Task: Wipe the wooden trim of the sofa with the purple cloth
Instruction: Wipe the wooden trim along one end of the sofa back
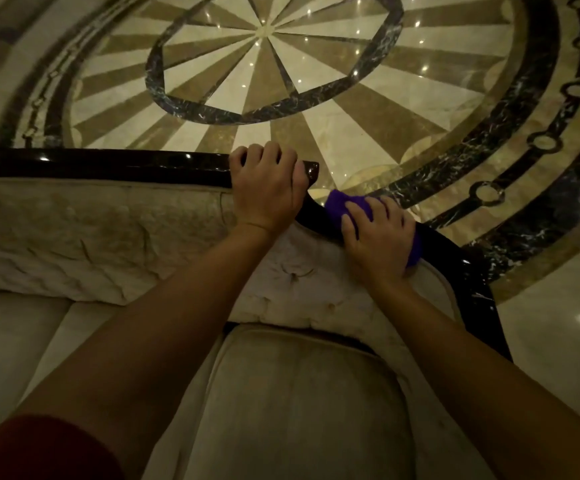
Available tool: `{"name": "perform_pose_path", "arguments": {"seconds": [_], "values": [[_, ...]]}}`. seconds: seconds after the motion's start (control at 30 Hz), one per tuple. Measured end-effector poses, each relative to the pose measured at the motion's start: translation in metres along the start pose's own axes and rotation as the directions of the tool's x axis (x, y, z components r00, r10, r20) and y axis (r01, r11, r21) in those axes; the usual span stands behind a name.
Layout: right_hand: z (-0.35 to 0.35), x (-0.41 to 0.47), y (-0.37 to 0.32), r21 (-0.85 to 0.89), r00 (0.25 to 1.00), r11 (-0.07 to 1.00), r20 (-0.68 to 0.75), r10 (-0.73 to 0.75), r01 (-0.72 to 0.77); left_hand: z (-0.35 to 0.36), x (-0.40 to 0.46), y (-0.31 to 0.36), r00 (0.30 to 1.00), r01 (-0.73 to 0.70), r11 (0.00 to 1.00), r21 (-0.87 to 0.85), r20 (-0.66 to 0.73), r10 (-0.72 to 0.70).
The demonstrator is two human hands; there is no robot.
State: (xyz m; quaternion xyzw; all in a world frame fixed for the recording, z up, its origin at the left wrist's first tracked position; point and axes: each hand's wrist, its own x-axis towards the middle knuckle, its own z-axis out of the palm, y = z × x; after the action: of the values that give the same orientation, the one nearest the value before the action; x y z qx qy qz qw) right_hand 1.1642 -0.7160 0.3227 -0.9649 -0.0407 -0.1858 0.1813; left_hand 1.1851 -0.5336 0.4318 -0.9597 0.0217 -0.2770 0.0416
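Note:
A dark glossy wooden trim [101, 165] runs along the top of the beige sofa back, then bends down to the right along the sofa's side [468, 271]. My left hand [267, 188] grips the trim at its corner end, fingers curled over the top. Just to its right, my right hand [378, 237] presses a bunched purple cloth [338, 206] onto the sloping side part of the trim. Most of the cloth is hidden under my palm.
The sofa's tufted beige back [84, 230] and seat cushion [302, 410] lie below my arms. Beyond the trim spreads a polished marble floor [267, 57] with a round starburst pattern and dark rings. A dark red sleeve [39, 452] shows at the lower left.

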Motion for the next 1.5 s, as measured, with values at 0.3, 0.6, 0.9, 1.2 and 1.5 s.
{"name": "perform_pose_path", "arguments": {"seconds": [0.3,0.6,0.9,1.2,1.5], "values": [[0.042,0.007,-0.061,0.222,0.989,0.973,-0.115,0.090,-0.062,0.019,0.000,-0.009,0.992,-0.023,0.998,-0.061,-0.127,0.015],[0.011,0.004,-0.035,0.089,0.991,0.993,0.097,-0.087,0.079,0.017,-0.038,-0.022,0.991,-0.136,0.988,-0.069,-0.028,0.134],[-0.012,-0.008,0.033,-0.091,0.993,0.990,0.050,-0.107,0.111,0.043,-0.049,-0.013,0.989,-0.089,0.990,-0.112,-0.126,0.075],[0.017,0.016,-0.077,0.329,0.993,0.937,0.021,0.115,-0.116,0.049,-0.046,-0.014,0.987,-0.068,0.988,-0.136,-0.153,0.046],[0.002,0.009,-0.025,0.050,0.977,0.994,0.182,-0.110,0.102,0.030,-0.051,0.000,1.000,0.019,0.998,-0.065,-0.012,-0.020]]}}
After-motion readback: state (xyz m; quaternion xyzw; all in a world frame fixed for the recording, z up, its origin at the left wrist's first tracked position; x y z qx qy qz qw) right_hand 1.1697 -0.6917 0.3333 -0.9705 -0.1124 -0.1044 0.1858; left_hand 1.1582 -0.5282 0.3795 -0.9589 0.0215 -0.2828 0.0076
